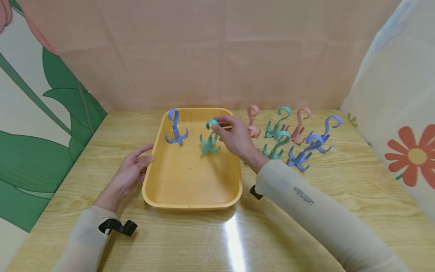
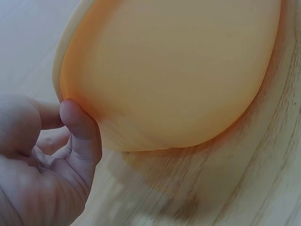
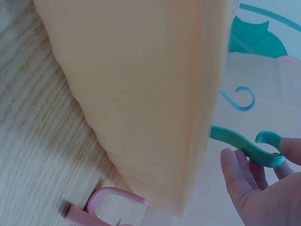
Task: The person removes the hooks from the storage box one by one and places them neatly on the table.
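A yellow tray (image 1: 190, 206) stands on the table. My left hand (image 1: 133, 170) holds its left rim, with thumb and finger at the edge in the left wrist view (image 2: 56, 155). Above the tray's right part, my right hand (image 1: 234, 136) pinches the curved top of a green multi-prong hook hanger (image 1: 210, 143), prongs down. In the right wrist view, the tray wall (image 3: 136, 94) hides that hanger's lower part. A purple hook hanger (image 1: 176, 130) stands upright inside the tray, toward the far left.
Right of the tray stand several more hangers: pink ones (image 1: 299, 126), green ones (image 1: 278, 145) and purple ones (image 1: 300, 156), some overlapping. A pinkish backdrop (image 1: 170, 56) rises behind the wooden table (image 1: 190, 241). Patterned panels flank both sides.
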`<state>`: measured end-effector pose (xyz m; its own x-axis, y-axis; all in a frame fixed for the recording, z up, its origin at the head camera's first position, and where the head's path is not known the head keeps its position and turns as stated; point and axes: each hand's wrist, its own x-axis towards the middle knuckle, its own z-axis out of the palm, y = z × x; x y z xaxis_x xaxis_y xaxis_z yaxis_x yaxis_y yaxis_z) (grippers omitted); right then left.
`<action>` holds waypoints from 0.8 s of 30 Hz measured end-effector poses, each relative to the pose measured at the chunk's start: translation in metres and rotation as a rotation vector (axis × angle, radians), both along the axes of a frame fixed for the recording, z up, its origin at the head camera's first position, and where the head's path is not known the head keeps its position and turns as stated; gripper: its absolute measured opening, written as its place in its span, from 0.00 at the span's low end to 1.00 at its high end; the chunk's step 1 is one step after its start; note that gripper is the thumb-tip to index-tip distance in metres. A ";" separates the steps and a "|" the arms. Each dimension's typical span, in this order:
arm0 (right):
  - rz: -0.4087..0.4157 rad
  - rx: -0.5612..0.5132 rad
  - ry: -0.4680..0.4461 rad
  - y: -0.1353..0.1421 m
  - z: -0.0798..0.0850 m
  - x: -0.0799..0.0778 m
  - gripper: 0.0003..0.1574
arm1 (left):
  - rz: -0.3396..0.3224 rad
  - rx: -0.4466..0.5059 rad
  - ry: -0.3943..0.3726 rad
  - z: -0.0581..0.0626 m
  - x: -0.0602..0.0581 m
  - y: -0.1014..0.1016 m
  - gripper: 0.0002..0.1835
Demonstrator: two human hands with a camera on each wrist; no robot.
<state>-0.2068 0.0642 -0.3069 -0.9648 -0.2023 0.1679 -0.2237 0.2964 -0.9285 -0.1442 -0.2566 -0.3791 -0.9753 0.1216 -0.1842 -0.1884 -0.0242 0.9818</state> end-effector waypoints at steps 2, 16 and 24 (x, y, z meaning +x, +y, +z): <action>0.011 -0.015 0.009 0.001 0.001 0.003 0.14 | 0.003 -0.004 -0.004 0.000 0.000 0.000 0.30; 0.071 -0.058 0.037 0.013 0.019 0.029 0.16 | 0.010 -0.015 -0.025 0.000 0.001 0.000 0.30; 0.090 -0.110 0.036 0.027 0.035 0.045 0.14 | 0.014 -0.014 -0.030 0.000 0.001 0.001 0.30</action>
<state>-0.1613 0.0910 -0.2718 -0.9366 -0.2659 0.2284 -0.2788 0.1705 -0.9451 -0.1437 -0.2555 -0.3789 -0.9710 0.1057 -0.2146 -0.2172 -0.0137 0.9760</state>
